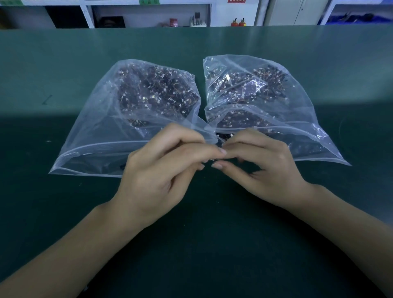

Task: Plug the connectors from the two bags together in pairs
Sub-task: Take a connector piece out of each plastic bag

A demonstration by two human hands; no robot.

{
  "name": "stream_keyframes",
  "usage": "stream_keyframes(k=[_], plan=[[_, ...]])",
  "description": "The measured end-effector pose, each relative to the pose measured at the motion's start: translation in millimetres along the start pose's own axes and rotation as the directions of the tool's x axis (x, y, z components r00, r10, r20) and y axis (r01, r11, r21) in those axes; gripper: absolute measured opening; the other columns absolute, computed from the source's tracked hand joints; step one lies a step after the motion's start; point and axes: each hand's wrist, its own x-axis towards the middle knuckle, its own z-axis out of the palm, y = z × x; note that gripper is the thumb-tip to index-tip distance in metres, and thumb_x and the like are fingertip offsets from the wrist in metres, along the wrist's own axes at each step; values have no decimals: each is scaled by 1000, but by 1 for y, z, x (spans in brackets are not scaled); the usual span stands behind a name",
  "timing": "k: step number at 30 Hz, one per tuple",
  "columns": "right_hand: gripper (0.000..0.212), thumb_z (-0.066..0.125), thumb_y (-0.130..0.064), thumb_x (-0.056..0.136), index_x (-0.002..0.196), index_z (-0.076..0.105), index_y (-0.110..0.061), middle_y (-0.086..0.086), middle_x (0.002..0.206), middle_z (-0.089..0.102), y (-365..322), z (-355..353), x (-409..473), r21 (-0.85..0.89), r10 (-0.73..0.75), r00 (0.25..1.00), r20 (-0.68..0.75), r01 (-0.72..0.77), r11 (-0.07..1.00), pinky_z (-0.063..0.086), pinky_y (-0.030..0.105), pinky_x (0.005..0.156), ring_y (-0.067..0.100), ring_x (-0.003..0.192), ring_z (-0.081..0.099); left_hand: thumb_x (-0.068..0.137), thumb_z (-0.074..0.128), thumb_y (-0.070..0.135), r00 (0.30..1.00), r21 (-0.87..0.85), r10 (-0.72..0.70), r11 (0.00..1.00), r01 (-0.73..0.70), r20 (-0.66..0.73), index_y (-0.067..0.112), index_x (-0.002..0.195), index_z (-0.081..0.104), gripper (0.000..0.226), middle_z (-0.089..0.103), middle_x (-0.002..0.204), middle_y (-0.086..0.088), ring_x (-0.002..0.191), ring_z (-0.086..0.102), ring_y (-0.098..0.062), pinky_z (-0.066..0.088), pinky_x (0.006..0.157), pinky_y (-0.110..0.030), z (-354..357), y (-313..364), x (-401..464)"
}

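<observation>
Meeting at the centre of the frame, the left hand (161, 170) and the right hand (263, 168) bring their fingertips together over a tiny connector pair (210, 159), almost wholly hidden between them; the left fingers (204, 151) are curled and pinch it against the thumb, and the right fingers (234, 146) pinch it from the other side. Whether the two halves are fully seated cannot be told.

Just beyond the hands lie two clear zip bags. The left bag (102, 136), in the middle left of the frame, holds a dense heap of dark wired connectors (157, 91) with small white plugs and thin reddish leads. The right bag (297, 119), just beside it with their near corners touching, holds a similar heap (255, 85). Both bags lie flat with their mouths toward the person.

All of this rests on a dark green desk (63, 212). Along the top of the frame stand white shelves (89, 14); a red sign (236, 1) at the upper edge is too blurred to read.
</observation>
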Motion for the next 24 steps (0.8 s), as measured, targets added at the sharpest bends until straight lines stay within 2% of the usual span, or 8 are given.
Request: stream_keyframes(k=[4, 6, 9, 11, 13, 16, 20, 24], plan=[[8, 74, -10, 100, 102, 80, -4, 0, 94, 70, -1, -1, -1, 33, 39, 999, -4, -39, 999, 48, 22, 74, 4, 81, 57, 103, 63, -9, 998, -15, -56, 998, 56, 10, 12, 120, 74, 29, 65, 108, -5, 88, 71, -16, 58, 75, -31, 2, -2, -3], [6, 74, -6, 98, 102, 79, -4, 2, 92, 71, -2, -1, 0, 37, 50, 998, -24, -49, 998, 50, 27, 70, 14, 75, 60, 105, 63, -3, 996, 44, -86, 995, 85, 25, 8, 121, 74, 23, 65, 110, 1, 86, 67, -11, 55, 75, -28, 2, -4, -5], [7, 75, -2, 96, 101, 79, -4, 6, 87, 72, -2, -3, 1, 32, 67, 996, -58, -66, 997, 50, 29, 68, 20, 69, 59, 107, 62, 7, 989, 91, -140, 987, 135, 47, 6, 120, 76, 19, 67, 104, 2, 78, 61, -10, 51, 70, -28, 1, -6, -7], [8, 75, -2, 96, 101, 79, -5, 6, 85, 72, -2, -4, 1, 24, 67, 996, -65, -65, 998, 51, 29, 67, 19, 69, 60, 108, 64, 15, 987, 97, -157, 984, 151, 47, 7, 114, 78, 18, 68, 100, 2, 79, 61, -6, 52, 65, -28, -1, -7, -7], [6, 75, -3, 96, 101, 80, -5, 5, 85, 74, -2, -4, 0, 25, 47, 997, -61, -46, 999, 51, 29, 68, 20, 69, 61, 106, 70, 20, 989, 146, -143, 980, 134, 47, 7, 103, 81, 18, 71, 96, -1, 80, 65, -12, 53, 59, -31, 0, -7, -7], [6, 75, -7, 98, 100, 80, -5, 5, 87, 74, -2, -3, 0, 40, 17, 998, -53, -15, 999, 51, 27, 71, 20, 70, 62, 103, 74, 19, 993, 212, -112, 972, 103, 34, 7, 94, 82, 17, 73, 92, -3, 76, 66, -18, 52, 55, -34, 1, -9, -6], [5, 76, -9, 98, 99, 80, -5, 2, 89, 73, -1, -3, 0, 40, 11, 999, -31, -9, 999, 50, 26, 72, 17, 72, 61, 103, 73, 19, 992, 198, -126, 973, 119, 21, 9, 96, 83, 15, 73, 93, -3, 77, 67, -20, 52, 55, -37, 0, -8, -6], [6, 75, -9, 98, 100, 80, -6, 3, 91, 73, 0, -2, -1, 33, 21, 999, -25, -20, 999, 50, 26, 74, 18, 75, 62, 102, 73, 17, 992, 193, -119, 975, 107, 50, 8, 89, 82, 18, 71, 90, -2, 75, 62, -16, 50, 57, -39, 2, -9, -6]])
